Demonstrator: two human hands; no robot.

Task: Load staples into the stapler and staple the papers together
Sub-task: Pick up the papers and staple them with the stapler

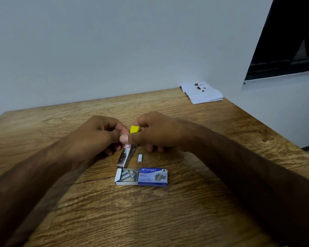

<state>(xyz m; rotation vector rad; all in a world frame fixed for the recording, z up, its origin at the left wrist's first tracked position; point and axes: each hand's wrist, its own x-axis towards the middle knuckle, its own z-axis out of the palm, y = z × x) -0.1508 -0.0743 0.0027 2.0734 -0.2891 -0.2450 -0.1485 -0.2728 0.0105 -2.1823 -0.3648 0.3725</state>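
Loading looks underway, not finished. At the centre of the frame the left hand point(95, 134) curls its fingers round the upper part of the stapler point(126, 155), whose metal nose points down toward the staple box point(141, 176). The right hand point(157, 132) pinches the stapler's yellow end point(134, 129) between thumb and fingers. Whether staples are already inside cannot be told. The box lies open just below on the wooden surface point(185, 220), and a loose strip of staples point(140, 157) lies beside the stapler. The papers point(202, 93) sit at the upper right, well apart, so the stapling itself appears still to come.
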